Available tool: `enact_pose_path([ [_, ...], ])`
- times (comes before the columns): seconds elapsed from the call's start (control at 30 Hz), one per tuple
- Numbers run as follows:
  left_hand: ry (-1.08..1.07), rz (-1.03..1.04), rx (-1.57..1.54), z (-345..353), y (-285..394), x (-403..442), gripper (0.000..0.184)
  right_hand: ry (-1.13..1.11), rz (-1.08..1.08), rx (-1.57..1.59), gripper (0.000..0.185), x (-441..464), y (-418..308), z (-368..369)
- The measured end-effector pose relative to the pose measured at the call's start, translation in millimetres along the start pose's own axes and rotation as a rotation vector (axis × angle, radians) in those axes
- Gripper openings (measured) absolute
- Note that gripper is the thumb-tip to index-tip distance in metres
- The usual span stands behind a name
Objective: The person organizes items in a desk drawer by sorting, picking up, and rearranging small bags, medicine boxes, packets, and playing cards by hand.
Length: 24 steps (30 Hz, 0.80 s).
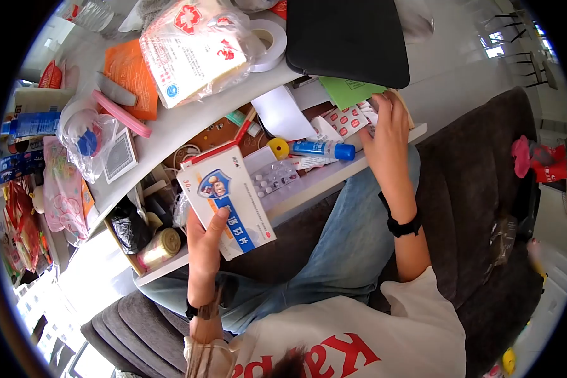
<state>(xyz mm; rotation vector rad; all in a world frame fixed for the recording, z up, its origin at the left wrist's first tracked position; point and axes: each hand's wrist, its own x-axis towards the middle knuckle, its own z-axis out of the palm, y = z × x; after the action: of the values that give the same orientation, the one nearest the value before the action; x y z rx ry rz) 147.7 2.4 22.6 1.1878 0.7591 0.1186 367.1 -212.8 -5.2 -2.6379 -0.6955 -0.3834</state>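
Note:
My left hand [206, 242] grips a white medicine box [223, 198] with a blue band and a cartoon figure, thumb across its front. The box is tilted above the open drawer [315, 192]. At the drawer's right end, my right hand [387, 129] reaches in, thumb apart from the fingers. White packets with red print [346, 121] lie beside its thumb, and a green packet [349, 92] is by its fingertips. Close by are a blue tube [321, 149], a yellow round piece [278, 148] and a blister pack of pills [274, 179].
Over the drawer, the white desk [189, 126] bears a bagged paper pack [192, 50], a tape roll [269, 44], an orange packet [131, 75] and a black flat panel [346, 38]. A wrapped roll [159, 247] sits at the drawer's left end. A brown sofa [466, 183] lies behind.

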Motion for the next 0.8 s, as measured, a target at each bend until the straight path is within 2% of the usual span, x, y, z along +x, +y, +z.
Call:
enact_pose_path([
  [0.1, -0.059, -0.031, 0.062, 8, 2, 2, 0.044, -0.014, -0.130, 0.085, 0.031, -7, -2, -7],
  [0.2, -0.088, -0.145, 0.062, 11, 2, 8, 0.042, -0.354, -0.010, 0.047, 0.024, -10, 2, -18],
  [0.3, -0.163, -0.188, 0.115, 12, 2, 15, 0.041, -0.523, -0.043, 0.039, 0.025, 3, 13, -17],
  [0.4, -0.295, -0.242, 0.124, 14, 2, 22, 0.042, -0.768, -0.033, -0.058, 0.031, 20, 8, -12],
  [0.5, -0.347, -0.306, 0.093, 15, -2, 25, 0.045, -0.912, -0.048, -0.042, 0.039, 28, 13, -1],
  [0.6, -0.358, -0.306, 0.098, 14, -5, 26, 0.047, -0.842, -0.042, -0.044, 0.046, 21, 21, 10],
  [0.7, -0.362, -0.309, 0.086, 13, -5, 25, 0.048, -0.857, -0.039, -0.045, 0.041, 25, 20, 6],
  [0.8, -0.364, -0.275, 0.104, 12, -7, 23, 0.049, -0.901, 0.061, 0.212, 0.036, 31, 29, -1],
])
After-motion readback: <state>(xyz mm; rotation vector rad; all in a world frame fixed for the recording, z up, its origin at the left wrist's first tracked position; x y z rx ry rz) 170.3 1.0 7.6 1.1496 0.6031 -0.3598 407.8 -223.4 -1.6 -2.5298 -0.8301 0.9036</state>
